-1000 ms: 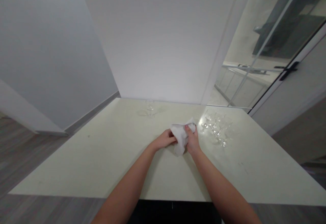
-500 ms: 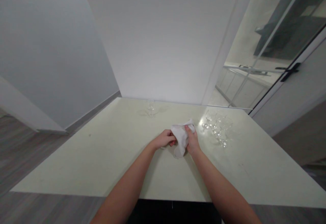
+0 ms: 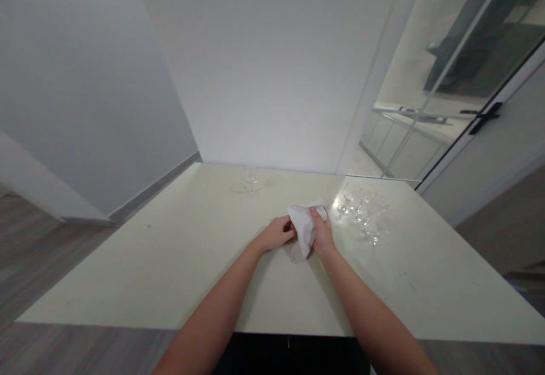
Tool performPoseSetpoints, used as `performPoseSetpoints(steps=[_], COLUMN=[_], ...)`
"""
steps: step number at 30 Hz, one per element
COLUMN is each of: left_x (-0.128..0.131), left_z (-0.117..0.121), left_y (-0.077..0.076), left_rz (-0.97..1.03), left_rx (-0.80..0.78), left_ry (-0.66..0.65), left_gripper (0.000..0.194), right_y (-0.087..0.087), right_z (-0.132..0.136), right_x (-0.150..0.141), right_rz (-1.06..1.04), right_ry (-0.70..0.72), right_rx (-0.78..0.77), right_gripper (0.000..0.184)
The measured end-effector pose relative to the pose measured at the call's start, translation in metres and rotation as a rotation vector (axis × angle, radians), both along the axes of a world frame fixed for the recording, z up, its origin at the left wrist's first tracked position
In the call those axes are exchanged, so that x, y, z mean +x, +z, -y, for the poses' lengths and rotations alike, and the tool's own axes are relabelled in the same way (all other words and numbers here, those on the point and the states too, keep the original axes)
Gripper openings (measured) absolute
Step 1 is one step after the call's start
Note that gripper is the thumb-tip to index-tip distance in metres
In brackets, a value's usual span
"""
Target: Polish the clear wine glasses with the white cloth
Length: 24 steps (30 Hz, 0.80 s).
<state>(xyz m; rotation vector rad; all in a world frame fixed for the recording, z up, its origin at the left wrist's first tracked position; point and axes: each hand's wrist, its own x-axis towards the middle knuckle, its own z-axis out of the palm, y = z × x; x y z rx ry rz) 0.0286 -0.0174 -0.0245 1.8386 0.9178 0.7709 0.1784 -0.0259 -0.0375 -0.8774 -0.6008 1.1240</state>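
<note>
Near the middle of the table, a white cloth (image 3: 304,226) is bunched around a clear glass (image 3: 294,257), whose rounded edge shows below the cloth. My right hand (image 3: 322,234) grips the cloth from the right, thumb on top. My left hand (image 3: 279,233) is closed at the cloth's left side, fingers curled on the glass, which the cloth and fingers mostly hide. A stemmed glass (image 3: 251,182) stands alone at the table's back edge. To the right of my hands, several clear stemmed glasses (image 3: 361,213) are grouped close together.
The pale table (image 3: 140,273) runs up to a white wall (image 3: 272,79) at the back. At the right is a glazed door with a black handle (image 3: 485,116). A dark surface (image 3: 289,358) lies below the table's front edge.
My left hand has shifted very slightly right against the cloth, and its fingers have turned a little. The cloth has moved slightly with my hands; the standing glasses have not moved.
</note>
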Motion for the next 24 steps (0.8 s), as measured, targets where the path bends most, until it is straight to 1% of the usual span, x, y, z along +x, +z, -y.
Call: performPoseSetpoints(steps=[10, 17, 24], left_x=[0.0004, 0.0002, 0.0001], left_z=[-0.0002, 0.0003, 0.0008], left_y=[0.0011, 0.0018, 0.0017], left_rz=[-0.007, -0.01, -0.003], left_rx=[0.033, 0.018, 0.014], left_ry=[0.005, 0.007, -0.008], left_gripper=[0.026, 0.026, 0.028], right_y=[0.0011, 0.0007, 0.0], right_z=[0.0003, 0.0012, -0.0001], right_x=[-0.0004, -0.0001, 0.0001], right_rz=[0.0, -0.002, 0.001], right_ry=[0.005, 0.026, 0.012], right_rx=[-0.008, -0.008, -0.008], right_gripper=[0.042, 0.041, 0.041])
